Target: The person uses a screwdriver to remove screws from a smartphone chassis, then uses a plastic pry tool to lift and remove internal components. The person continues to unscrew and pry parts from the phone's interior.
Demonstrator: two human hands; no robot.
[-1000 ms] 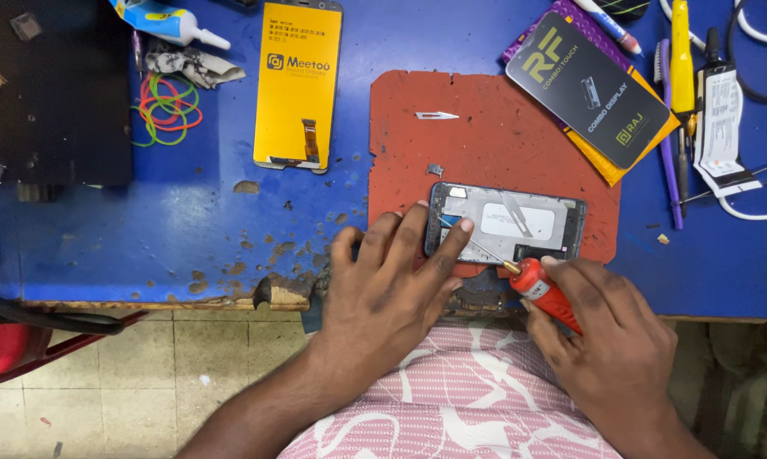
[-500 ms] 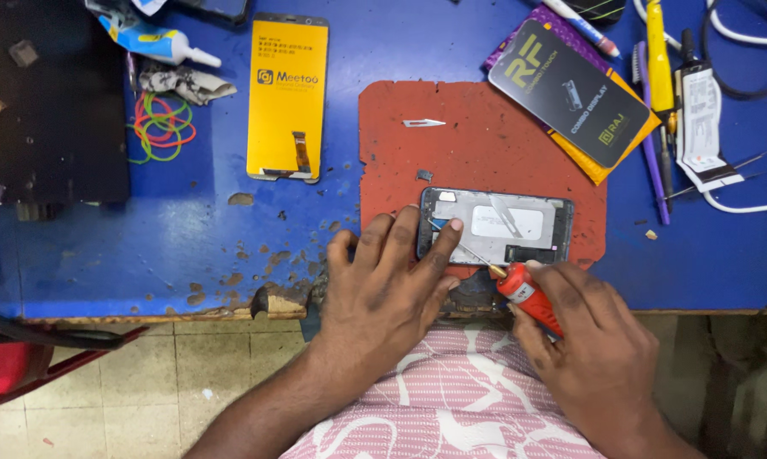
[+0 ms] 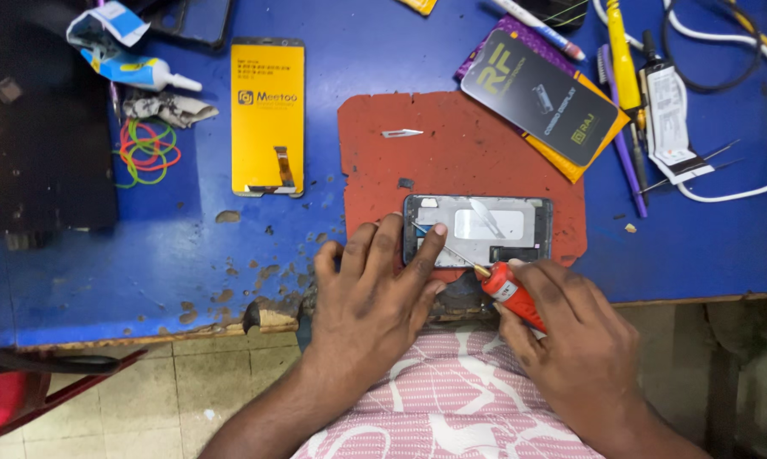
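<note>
The right hand (image 3: pixel 575 340) is closed around the red handle of a small screwdriver (image 3: pixel 509 293), whose thin metal shaft slants up and to the left so that its tip lies on the opened phone (image 3: pixel 477 229), near the phone's left end. The left hand (image 3: pixel 375 297) grips nothing: it rests palm down with fingers spread, the fingertips (image 3: pixel 437 231) pressing the phone's left end and near edge to hold it flat. The phone lies lengthwise, back cover off, a silvery plate showing inside its dark frame, on the near part of a red mat (image 3: pixel 451 161) that sits on a blue table (image 3: pixel 162 255). A small loose blade (image 3: pixel 401 133) lies on the far-left part of the mat, well apart from the phone. No container shows; everything lies loose on the table. Left of the mat is a yellow screen package (image 3: pixel 267 115), and beyond it coloured rubber bands (image 3: pixel 148 150), a crumpled cloth (image 3: pixel 167 108) and a glue tube (image 3: pixel 141 72). To the mat's far right a dark display box (image 3: pixel 541 98) overlaps its corner, with tweezers (image 3: pixel 690 166), a yellow-handled tool (image 3: pixel 622 55) and white cable (image 3: pixel 741 85) beside it. The phone sits close to the table's chipped near edge (image 3: pixel 264 319), just past the hands. Bare blue surface lies between mat and yellow package, and right of the mat toward the table's near right corner.
</note>
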